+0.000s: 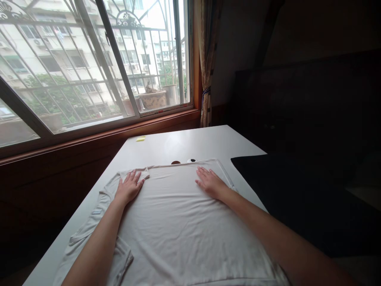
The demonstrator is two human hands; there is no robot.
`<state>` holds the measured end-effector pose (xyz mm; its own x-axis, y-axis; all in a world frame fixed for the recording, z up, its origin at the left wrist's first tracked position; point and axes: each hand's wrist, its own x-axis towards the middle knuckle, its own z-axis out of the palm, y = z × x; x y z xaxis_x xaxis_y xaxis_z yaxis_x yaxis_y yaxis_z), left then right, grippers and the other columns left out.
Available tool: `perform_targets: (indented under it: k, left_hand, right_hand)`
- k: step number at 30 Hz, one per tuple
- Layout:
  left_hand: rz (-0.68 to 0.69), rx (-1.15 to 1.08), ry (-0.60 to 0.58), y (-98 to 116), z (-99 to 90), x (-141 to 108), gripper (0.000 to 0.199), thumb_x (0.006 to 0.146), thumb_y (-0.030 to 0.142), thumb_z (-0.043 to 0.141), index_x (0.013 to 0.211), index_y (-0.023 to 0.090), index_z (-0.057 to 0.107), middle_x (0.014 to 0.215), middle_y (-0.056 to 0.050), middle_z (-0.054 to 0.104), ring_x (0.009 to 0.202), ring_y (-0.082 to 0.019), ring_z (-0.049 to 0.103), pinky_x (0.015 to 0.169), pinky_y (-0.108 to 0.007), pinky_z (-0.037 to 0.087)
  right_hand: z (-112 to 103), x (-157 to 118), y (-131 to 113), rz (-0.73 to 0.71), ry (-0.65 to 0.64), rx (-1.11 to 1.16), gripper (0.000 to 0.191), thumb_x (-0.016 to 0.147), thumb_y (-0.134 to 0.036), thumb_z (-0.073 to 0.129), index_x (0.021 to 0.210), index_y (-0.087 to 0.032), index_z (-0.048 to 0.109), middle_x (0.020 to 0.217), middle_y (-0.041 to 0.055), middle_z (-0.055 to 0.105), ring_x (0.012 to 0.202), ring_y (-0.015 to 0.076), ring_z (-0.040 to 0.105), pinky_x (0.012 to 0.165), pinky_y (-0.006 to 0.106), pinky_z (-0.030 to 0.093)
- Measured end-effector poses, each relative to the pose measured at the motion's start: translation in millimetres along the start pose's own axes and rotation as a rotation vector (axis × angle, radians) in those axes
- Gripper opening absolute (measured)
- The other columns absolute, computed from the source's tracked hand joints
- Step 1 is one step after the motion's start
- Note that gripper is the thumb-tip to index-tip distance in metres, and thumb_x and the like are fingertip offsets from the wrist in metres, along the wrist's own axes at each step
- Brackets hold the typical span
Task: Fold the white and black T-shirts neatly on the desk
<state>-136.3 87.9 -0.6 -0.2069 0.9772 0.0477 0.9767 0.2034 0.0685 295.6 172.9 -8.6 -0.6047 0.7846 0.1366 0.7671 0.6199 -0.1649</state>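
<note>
A white T-shirt lies spread sideways across the white table, its neckline and sleeves toward the left and its hem toward the right. Small wrinkles run over the body of the shirt. My left hand rests flat on the far sleeve area, fingers spread. Near the far right corner of the shirt, my right hand presses palm-down on the fabric with its fingers stretched out. A small label shows by the neckline. Neither hand grips anything.
Just past the shirt's far edge are a round brown object and a cable hole in the white table. A yellow sticky note lies at the far left. Black cloth covers the right side. A barred window stands beyond.
</note>
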Motion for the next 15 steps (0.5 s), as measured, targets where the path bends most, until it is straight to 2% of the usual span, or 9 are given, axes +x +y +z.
perform_targets:
  k: [4, 7, 9, 11, 13, 15]
  left_hand:
    - [0.005, -0.029, 0.024, -1, 1.8, 1, 0.066, 0.103, 0.062, 0.025, 0.16, 0.029, 0.034, 0.173, -0.007, 0.019, 0.159, -0.033, 0.016, 0.121, -0.069, 0.017]
    - [0.014, -0.065, 0.062, -1, 1.9, 0, 0.066, 0.102, 0.061, 0.03, 0.158, 0.028, 0.04, 0.171, -0.008, 0.025, 0.157, -0.035, 0.021, 0.12, -0.071, 0.018]
    - [0.021, -0.094, 0.108, 0, 0.5, -3, 0.063, 0.102, 0.058, 0.033, 0.156, 0.028, 0.042, 0.169, -0.009, 0.03, 0.156, -0.037, 0.024, 0.119, -0.071, 0.02]
    - [0.028, -0.126, 0.187, 2, -2.6, -7, 0.059, 0.104, 0.051, 0.032, 0.155, 0.025, 0.043, 0.168, -0.011, 0.034, 0.155, -0.036, 0.026, 0.119, -0.07, 0.022]
    - [0.04, -0.161, 0.285, 3, -7.8, -14, 0.056, 0.105, 0.043, 0.029, 0.153, 0.02, 0.044, 0.165, -0.015, 0.038, 0.154, -0.034, 0.029, 0.121, -0.066, 0.024]
    - [0.063, -0.192, 0.366, 3, -15.1, -25, 0.052, 0.105, 0.038, 0.029, 0.148, 0.016, 0.048, 0.159, -0.018, 0.044, 0.151, -0.03, 0.035, 0.122, -0.059, 0.028]
  right_hand:
    - [-12, -19, 46, 0.142, 0.013, -0.022, 0.062, 0.106, -0.045, 0.028, 0.157, -0.013, 0.041, 0.167, 0.0127, 0.031, 0.156, 0.0242, 0.026, 0.126, 0.046, 0.02]
    - [-18, -27, 59, 0.231, 0.026, -0.057, 0.059, 0.106, -0.041, 0.029, 0.157, -0.014, 0.042, 0.167, 0.0113, 0.032, 0.155, 0.0236, 0.027, 0.126, 0.047, 0.02]
    - [-21, -29, 55, 0.246, 0.056, -0.096, 0.057, 0.106, -0.038, 0.031, 0.156, -0.015, 0.042, 0.167, 0.0103, 0.033, 0.155, 0.0237, 0.028, 0.127, 0.049, 0.019]
    - [-27, -33, 43, 0.202, 0.113, -0.134, 0.056, 0.105, -0.032, 0.033, 0.157, -0.014, 0.042, 0.167, 0.0107, 0.032, 0.154, 0.0244, 0.029, 0.128, 0.05, 0.016]
    - [-33, -42, 27, 0.108, 0.185, -0.137, 0.055, 0.104, -0.028, 0.036, 0.157, -0.014, 0.042, 0.166, 0.0117, 0.034, 0.154, 0.0255, 0.031, 0.128, 0.051, 0.016]
    - [-41, -60, 9, -0.031, 0.25, -0.088, 0.054, 0.104, -0.027, 0.039, 0.156, -0.016, 0.043, 0.165, 0.0119, 0.037, 0.152, 0.0261, 0.035, 0.127, 0.051, 0.022]
